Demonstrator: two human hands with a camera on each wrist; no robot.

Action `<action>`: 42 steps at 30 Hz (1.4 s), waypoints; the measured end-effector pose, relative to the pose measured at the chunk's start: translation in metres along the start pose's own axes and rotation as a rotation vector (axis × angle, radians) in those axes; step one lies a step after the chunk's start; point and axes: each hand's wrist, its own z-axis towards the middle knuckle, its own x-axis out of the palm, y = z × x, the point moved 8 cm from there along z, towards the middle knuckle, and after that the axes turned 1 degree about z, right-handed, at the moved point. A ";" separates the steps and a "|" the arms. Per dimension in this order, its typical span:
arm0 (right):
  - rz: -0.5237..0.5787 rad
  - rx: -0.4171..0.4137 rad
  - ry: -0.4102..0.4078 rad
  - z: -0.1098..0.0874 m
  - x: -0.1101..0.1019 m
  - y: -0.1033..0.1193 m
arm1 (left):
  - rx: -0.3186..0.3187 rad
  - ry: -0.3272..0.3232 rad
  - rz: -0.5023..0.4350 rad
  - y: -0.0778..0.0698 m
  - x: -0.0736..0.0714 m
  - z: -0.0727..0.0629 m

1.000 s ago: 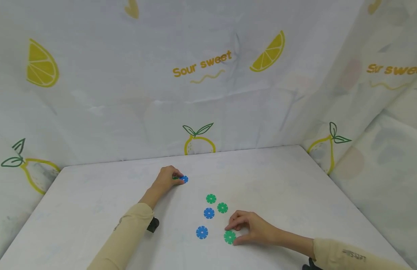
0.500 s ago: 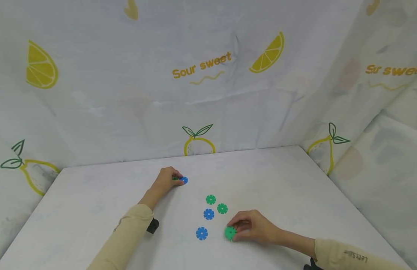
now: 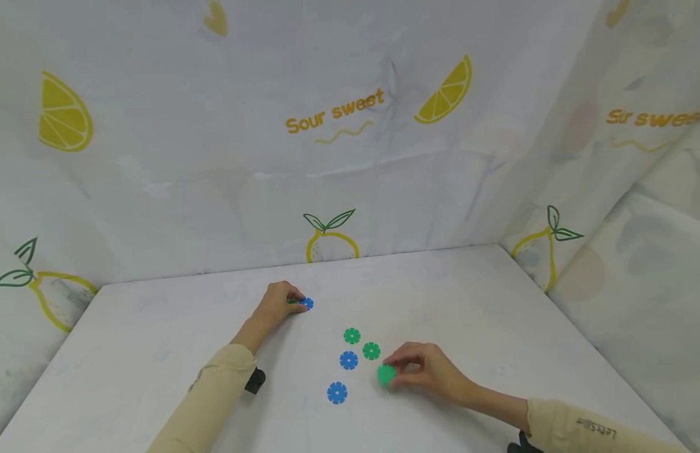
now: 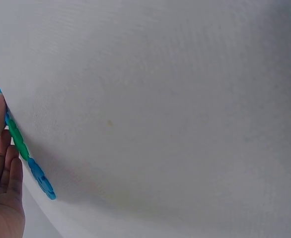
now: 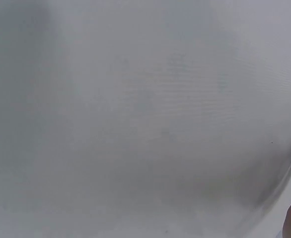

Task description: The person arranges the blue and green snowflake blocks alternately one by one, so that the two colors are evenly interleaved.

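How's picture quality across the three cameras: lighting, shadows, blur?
Head: fairly even light, no strong glare, but the green disc in the right hand looks slightly blurred; left wrist: soft shadow beside the line of blue and green pieces; right wrist: dim and grey, shadow at lower right, faint ripple patterning on the pale surface.

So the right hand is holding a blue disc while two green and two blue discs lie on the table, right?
Not quite: the right hand holds a green disc, not a blue one; the head view shows it. The rest is right.
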 end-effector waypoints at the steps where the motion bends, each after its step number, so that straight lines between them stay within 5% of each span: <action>1: -0.007 0.013 -0.011 0.001 -0.001 0.000 | 0.005 -0.001 0.004 0.000 0.000 0.000; 8: -0.024 0.081 -0.045 0.008 -0.007 -0.001 | -0.006 0.001 -0.005 -0.002 -0.001 -0.002; 15: -0.029 0.054 -0.085 0.023 -0.014 -0.002 | -0.010 0.004 -0.008 -0.002 0.000 -0.002; 35: 0.019 0.076 -0.226 0.088 -0.031 -0.012 | -0.012 0.009 -0.003 0.000 0.001 0.001; 42: 0.096 0.098 -0.196 0.109 -0.028 -0.031 | -0.029 0.017 -0.002 0.001 0.002 0.002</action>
